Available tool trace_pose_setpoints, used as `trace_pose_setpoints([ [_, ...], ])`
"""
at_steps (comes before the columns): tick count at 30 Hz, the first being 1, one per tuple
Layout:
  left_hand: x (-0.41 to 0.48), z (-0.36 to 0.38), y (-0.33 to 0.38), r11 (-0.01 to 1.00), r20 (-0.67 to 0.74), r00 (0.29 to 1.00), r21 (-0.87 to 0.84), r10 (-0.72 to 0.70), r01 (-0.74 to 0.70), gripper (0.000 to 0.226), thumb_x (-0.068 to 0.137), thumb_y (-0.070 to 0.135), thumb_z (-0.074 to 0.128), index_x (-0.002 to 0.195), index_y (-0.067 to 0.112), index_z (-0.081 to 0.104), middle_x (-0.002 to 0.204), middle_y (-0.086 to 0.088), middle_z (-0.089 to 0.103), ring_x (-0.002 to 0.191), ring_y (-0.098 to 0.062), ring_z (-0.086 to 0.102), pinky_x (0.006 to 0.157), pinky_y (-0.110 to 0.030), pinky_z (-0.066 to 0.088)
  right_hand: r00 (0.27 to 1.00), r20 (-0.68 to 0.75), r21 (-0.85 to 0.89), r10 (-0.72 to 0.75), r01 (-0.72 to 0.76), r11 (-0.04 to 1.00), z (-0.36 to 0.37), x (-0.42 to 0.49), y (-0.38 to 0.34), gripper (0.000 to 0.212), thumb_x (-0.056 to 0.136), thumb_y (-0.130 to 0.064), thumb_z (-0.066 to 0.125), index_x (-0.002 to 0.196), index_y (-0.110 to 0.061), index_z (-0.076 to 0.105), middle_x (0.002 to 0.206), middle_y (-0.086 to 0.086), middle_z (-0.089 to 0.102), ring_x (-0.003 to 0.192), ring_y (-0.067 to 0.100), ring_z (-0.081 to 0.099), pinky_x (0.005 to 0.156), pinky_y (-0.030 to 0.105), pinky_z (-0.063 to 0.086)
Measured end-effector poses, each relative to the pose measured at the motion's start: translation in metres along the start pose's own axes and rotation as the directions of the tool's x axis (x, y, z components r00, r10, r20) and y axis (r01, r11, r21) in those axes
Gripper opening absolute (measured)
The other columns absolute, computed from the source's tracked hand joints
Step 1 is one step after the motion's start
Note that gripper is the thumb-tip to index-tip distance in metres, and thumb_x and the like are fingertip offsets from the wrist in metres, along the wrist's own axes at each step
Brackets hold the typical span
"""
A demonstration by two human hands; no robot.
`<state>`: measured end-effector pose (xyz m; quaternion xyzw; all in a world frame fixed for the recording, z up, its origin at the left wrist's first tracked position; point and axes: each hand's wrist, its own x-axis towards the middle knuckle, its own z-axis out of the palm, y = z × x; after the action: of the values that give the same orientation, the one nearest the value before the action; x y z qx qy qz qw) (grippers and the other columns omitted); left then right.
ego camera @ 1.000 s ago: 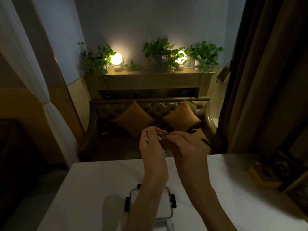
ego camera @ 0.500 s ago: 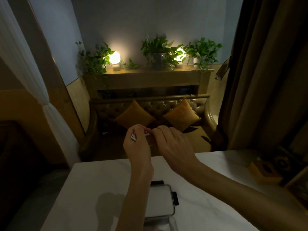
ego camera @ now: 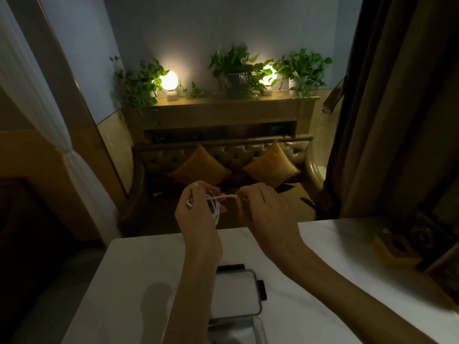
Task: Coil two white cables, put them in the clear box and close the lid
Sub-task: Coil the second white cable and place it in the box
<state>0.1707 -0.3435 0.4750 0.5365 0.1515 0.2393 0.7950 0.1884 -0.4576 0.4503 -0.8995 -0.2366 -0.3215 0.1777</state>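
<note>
My left hand (ego camera: pixel 198 214) holds a bundle of coiled white cable (ego camera: pixel 215 207) above the far edge of the white table (ego camera: pixel 149 264). Its loops hang beside my fingers. My right hand (ego camera: pixel 268 209) pinches the free end of the same cable, pulled out level to the right of the coil. The clear box's lid (ego camera: pixel 236 294), with black latches, lies flat on the table below my left forearm. The open clear box (ego camera: pixel 238 326) sits just in front of it at the bottom edge, partly hidden by that arm. A second cable is not visible.
A small wooden holder (ego camera: pixel 397 247) and dark objects sit at the table's right edge. Beyond the table are a leather sofa (ego camera: pixel 236 157) with two orange cushions, a shelf with plants and two lit lamps, and curtains on both sides.
My hands have drawn slightly apart: the right hand now pulls a short stretch of cable out to the right of the coil. The view has shifted a little.
</note>
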Motion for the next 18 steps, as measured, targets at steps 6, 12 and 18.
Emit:
trace_pose_setpoints([
  [6,0.012,-0.017,-0.022,0.943,0.159,0.953,-0.173,-0.259,0.285,0.026,0.097,0.024,0.041,0.086,0.014,0.062,0.088,-0.004,0.067,0.074,-0.015,0.069,0.07,-0.031,0.057,0.974,0.182,0.542,0.135,-0.214,0.813,-0.02,-0.016,0.001,0.021,0.096,-0.032,0.046,0.111,-0.025,0.06,0.107,-0.007,0.06,0.094,0.003,0.055,0.078,0.019,0.047],
  [12,0.042,-0.028,-0.073,0.997,-0.591,0.807,0.053,-0.016,0.059,0.036,0.103,0.025,0.026,0.136,0.023,0.038,0.125,-0.004,0.051,0.133,-0.011,0.039,0.116,-0.02,0.022,0.967,0.16,0.37,-0.199,0.128,0.92,-0.001,-0.049,0.011,0.059,0.083,0.001,0.053,0.137,-0.019,0.04,0.142,0.005,0.043,0.131,0.018,0.04,0.11,0.026,0.034],
  [18,-0.002,-0.037,-0.058,0.591,0.371,0.675,-0.325,-0.638,0.738,0.024,0.097,0.022,0.039,0.111,0.013,0.055,0.106,-0.008,0.061,0.092,-0.021,0.061,0.084,-0.033,0.05,0.953,0.06,0.331,-0.297,0.261,0.907,0.03,-0.071,0.011,0.058,0.093,-0.012,0.056,0.143,-0.028,0.031,0.144,-0.006,0.043,0.132,0.01,0.038,0.112,0.017,0.026],
])
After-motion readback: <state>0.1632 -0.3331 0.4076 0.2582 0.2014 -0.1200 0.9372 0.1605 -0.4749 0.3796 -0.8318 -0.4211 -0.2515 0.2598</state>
